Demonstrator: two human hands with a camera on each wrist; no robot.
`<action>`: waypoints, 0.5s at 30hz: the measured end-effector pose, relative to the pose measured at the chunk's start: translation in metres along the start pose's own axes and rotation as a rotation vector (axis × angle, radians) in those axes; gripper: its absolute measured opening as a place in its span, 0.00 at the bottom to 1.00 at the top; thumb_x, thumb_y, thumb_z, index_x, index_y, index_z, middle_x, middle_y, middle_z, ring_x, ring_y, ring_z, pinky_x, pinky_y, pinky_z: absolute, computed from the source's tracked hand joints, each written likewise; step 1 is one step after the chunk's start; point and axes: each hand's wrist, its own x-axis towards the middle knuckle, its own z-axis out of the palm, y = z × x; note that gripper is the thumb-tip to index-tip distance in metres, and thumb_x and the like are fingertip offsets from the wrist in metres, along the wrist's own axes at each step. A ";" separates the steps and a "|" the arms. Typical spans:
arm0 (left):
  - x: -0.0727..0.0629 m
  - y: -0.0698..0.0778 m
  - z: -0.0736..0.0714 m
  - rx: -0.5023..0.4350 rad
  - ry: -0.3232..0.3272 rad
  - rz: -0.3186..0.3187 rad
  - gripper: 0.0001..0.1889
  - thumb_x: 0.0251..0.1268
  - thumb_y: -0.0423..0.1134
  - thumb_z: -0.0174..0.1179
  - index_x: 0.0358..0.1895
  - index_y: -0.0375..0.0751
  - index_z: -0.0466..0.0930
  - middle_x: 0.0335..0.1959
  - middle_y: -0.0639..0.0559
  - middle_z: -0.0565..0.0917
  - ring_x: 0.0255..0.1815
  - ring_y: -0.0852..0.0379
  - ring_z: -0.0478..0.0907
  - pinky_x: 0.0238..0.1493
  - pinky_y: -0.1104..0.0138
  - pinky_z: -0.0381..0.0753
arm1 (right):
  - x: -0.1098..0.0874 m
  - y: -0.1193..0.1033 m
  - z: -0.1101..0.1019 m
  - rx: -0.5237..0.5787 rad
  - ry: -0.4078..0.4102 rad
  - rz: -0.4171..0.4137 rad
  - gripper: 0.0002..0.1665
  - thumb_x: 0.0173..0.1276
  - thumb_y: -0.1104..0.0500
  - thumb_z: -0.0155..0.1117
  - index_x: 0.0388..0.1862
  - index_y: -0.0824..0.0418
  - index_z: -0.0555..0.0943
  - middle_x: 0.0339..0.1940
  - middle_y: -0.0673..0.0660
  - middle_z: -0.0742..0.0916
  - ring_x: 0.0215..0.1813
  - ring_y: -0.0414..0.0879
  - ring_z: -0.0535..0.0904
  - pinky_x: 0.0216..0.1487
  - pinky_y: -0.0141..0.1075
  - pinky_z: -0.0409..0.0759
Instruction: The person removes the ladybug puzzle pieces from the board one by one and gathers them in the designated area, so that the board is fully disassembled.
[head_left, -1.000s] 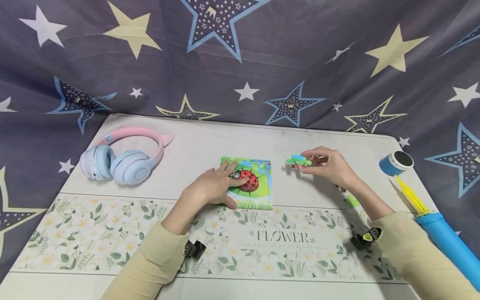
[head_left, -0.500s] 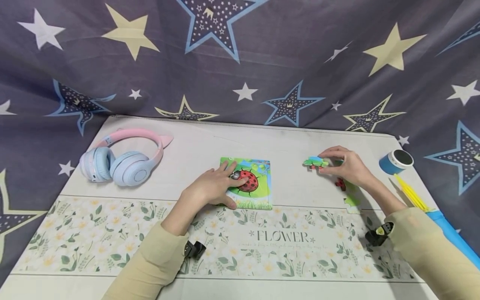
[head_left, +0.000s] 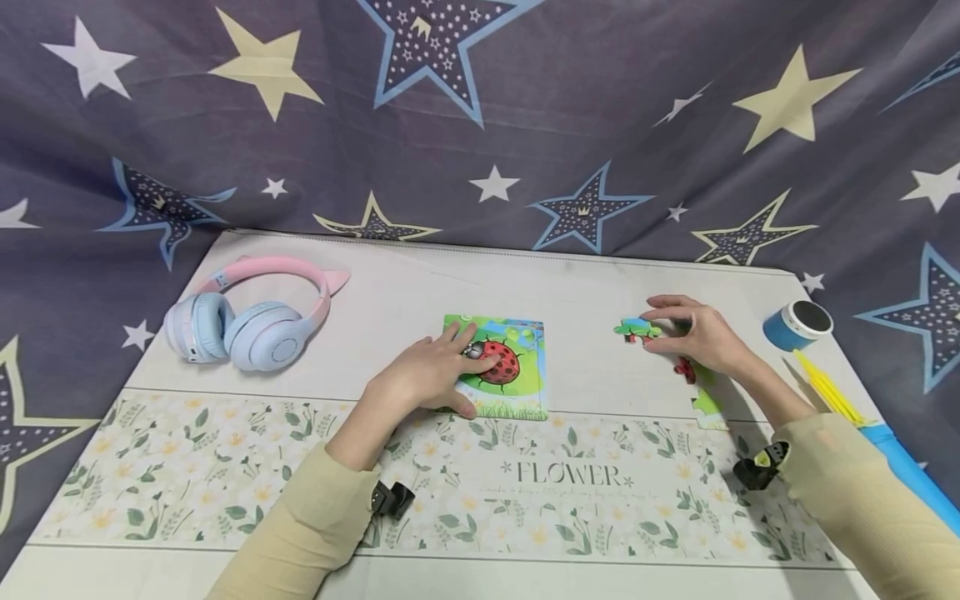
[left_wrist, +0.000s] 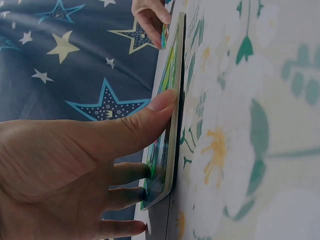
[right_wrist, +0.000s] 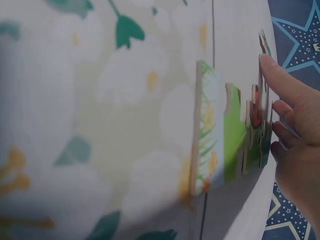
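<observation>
- Pinching a puzzle piece (head_left: 634, 329) in the right hand (head_left: 696, 335), right of centre in the head view.
- Resting the left hand (head_left: 426, 372), spread, on a ladybug board (head_left: 519, 392), mid-frame.
- Showing loose pieces (head_left: 707, 407) lower right of centre, headphones (head_left: 272, 340) far left.

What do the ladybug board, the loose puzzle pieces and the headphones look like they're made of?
Ladybug board: probably wood or pressed board with a slightly glossy printed face; the left wrist view shows a plain, pale edge.
Loose puzzle pieces: likely similar, with thick, brownish cut edges.
Headphones: seemingly smooth plastic, pink and pale blue; the ear cushions may be padded leatherette, but that's uncertain.
</observation>
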 end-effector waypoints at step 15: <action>0.000 0.000 -0.001 -0.028 -0.009 -0.008 0.45 0.62 0.60 0.69 0.81 0.61 0.60 0.87 0.41 0.40 0.88 0.39 0.38 0.83 0.40 0.53 | 0.001 0.002 0.000 -0.026 -0.012 -0.013 0.28 0.64 0.58 0.77 0.62 0.62 0.84 0.75 0.68 0.73 0.77 0.69 0.64 0.67 0.66 0.71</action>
